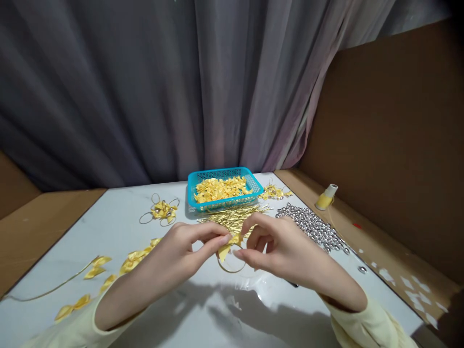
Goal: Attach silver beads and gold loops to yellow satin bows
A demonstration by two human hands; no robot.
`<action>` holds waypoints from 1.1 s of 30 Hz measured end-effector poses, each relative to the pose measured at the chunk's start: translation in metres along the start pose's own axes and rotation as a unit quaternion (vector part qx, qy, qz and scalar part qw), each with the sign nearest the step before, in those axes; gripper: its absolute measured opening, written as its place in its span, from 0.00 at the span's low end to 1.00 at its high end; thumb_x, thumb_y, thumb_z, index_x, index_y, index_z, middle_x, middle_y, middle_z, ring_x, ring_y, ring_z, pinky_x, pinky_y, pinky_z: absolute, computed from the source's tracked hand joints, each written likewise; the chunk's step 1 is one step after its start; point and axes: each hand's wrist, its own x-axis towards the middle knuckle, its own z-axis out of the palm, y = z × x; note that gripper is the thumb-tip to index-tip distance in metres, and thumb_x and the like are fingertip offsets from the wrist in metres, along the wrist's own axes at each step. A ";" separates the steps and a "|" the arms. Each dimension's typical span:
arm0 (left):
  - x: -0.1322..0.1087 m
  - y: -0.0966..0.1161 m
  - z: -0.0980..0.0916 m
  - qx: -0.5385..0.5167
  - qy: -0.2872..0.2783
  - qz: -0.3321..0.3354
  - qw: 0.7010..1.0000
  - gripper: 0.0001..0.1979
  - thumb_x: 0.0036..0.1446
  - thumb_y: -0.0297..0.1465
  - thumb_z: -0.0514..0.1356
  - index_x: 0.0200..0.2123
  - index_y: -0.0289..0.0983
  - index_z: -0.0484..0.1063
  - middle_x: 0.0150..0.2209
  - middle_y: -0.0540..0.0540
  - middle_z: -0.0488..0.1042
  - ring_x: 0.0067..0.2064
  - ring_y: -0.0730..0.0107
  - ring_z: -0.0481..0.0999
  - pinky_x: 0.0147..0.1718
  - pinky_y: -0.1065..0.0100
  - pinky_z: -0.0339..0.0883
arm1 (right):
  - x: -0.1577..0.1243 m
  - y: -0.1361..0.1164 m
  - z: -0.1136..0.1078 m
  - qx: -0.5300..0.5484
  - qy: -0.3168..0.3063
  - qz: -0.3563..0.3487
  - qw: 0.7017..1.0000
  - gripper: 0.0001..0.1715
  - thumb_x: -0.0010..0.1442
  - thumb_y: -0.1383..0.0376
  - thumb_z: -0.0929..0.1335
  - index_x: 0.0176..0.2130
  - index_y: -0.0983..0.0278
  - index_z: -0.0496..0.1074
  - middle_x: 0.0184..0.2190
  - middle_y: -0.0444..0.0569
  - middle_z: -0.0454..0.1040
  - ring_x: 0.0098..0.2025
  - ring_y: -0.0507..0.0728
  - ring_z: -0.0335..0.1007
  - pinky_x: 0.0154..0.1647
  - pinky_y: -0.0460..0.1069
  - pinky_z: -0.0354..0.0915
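Note:
A yellow ribbon bow (224,250) with a thin gold wire ring (231,271) hanging below it is held between both hands above the table. My left hand (197,246) is closed, its thumb and forefinger pinching the bow's left side. Curled in from the right, my right hand (270,241) has its thumb at the ring's upper right and its forefinger beside the bow. The exact contact of the right fingertips is partly hidden. Just beyond my hands lies a pile of gold wire strips (234,218).
A blue basket (192,200) of yellow bows stands at the back. Silver beads (311,224) spread at right, near a yellow thread spool (326,197). Ringed bow clusters (165,211) (275,192) flank the basket. Loose bows (97,267) and a gold cord (54,288) lie left.

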 end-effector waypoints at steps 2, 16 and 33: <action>0.000 0.000 0.000 -0.003 0.004 -0.003 1.000 0.10 0.58 0.37 0.54 0.33 0.42 0.75 0.32 0.55 0.78 0.33 0.72 0.74 0.31 0.75 0.62 | 0.001 0.000 0.003 -0.005 0.005 0.007 1.000 0.10 0.52 0.63 0.68 0.32 0.62 0.61 0.21 0.42 0.73 0.23 0.50 0.69 0.21 0.43 0.61; -0.001 0.004 0.000 0.050 -0.053 0.060 0.996 0.13 0.61 0.32 0.50 0.35 0.39 0.74 0.28 0.52 0.76 0.27 0.74 0.71 0.28 0.74 0.60 | 0.002 0.005 0.005 -0.108 -0.020 -0.047 0.993 0.10 0.53 0.73 0.62 0.32 0.66 0.72 0.18 0.43 0.71 0.19 0.47 0.64 0.20 0.42 0.56; 0.000 -0.003 0.003 0.066 -0.045 0.080 0.994 0.13 0.61 0.34 0.50 0.37 0.39 0.74 0.25 0.53 0.74 0.23 0.76 0.67 0.24 0.74 0.57 | 0.005 0.013 0.007 -0.061 -0.052 -0.032 0.996 0.10 0.53 0.73 0.63 0.37 0.65 0.68 0.22 0.43 0.75 0.22 0.48 0.69 0.23 0.42 0.61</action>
